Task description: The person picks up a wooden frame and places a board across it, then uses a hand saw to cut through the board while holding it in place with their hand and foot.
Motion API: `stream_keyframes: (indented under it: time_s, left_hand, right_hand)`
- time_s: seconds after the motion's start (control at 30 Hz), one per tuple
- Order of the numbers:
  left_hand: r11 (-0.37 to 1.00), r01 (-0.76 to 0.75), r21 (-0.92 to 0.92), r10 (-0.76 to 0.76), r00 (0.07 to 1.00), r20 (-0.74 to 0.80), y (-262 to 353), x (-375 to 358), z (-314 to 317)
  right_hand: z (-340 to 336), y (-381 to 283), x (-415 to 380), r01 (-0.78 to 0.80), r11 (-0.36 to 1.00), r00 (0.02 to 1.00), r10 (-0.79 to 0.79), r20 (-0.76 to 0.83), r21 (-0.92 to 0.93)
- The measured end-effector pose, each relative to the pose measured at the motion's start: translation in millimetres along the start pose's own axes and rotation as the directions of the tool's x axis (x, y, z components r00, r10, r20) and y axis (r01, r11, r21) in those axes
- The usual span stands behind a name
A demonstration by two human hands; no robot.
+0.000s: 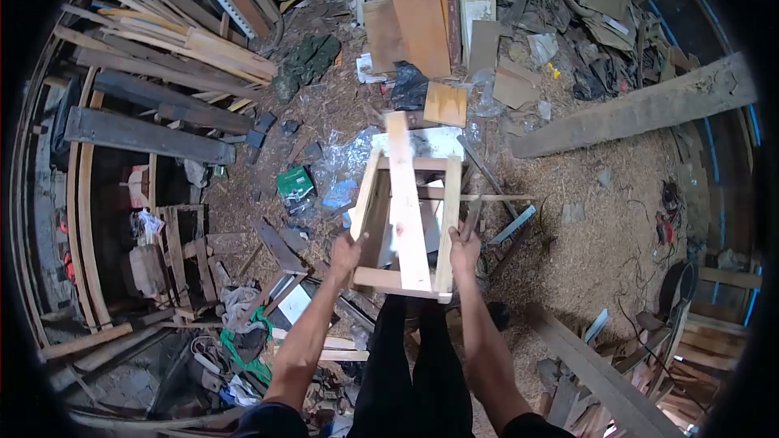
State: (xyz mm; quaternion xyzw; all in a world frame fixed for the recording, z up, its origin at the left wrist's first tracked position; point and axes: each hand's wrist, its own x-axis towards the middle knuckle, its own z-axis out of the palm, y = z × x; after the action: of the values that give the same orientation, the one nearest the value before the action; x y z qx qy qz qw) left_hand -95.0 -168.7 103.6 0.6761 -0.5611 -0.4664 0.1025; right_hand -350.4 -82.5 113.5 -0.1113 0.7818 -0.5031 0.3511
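Both hands hold a light wooden frame (452, 211) out in front of my legs, its rails joined by crosspieces at the near and far ends. My left hand (346, 255) is wrapped round the left rail near its close end. On the right rail, my right hand (464, 251) is closed at about the same height. A pale board (408, 219) lies lengthwise over the frame, slightly slanted, with its far end past the far crosspiece. Just above my right hand is a dark narrow piece (473, 217), overlapping the rail's outer side; I cannot tell whether the hand grips it.
Sawdust covers the floor (584, 219). A thick beam (633, 113) lies at the right, another (600, 369) at the lower right. Stacked strips (178, 40) fill the upper left, near a dark plank (150, 134). A green packet (294, 184) and scraps lie left of the frame.
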Motion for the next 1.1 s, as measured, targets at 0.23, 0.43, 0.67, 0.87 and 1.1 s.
stream_keyframes:
  time_s: [0.23, 0.43, 0.67, 0.87, 1.1]
  left_hand:
    - [0.863, 0.168, -0.475, -0.253, 0.960, -0.120, -28.8, -83.2, 60.1]
    - [0.794, 0.227, -0.563, -0.422, 0.873, -0.244, 15.5, -101.8, 91.3]
    - [0.657, 0.070, -0.751, -0.428, 0.854, -0.295, -57.1, -64.9, 178.0]
    - [0.648, 0.209, -0.732, -0.356, 0.933, -0.048, -22.2, -66.9, 177.2]
    - [0.952, 0.307, -0.004, -0.262, 0.818, 0.512, -41.5, -60.8, 94.4]
  right_hand:
    - [31.8, -31.4, 62.3, 0.386, 0.851, 0.827, -0.148, 0.543, -0.356]
    - [93.0, -37.9, 81.9, 0.653, 0.590, 0.689, -0.203, 0.695, -0.475]
    - [62.3, -20.2, 114.6, 0.790, 0.474, 0.608, -0.523, 0.597, -0.389]
    - [-14.2, -16.2, 57.3, 0.476, 0.782, 0.877, -0.457, 0.149, -0.402]
    - [9.6, 62.3, 46.7, 0.156, 0.979, 0.983, -0.167, -0.075, -0.134]
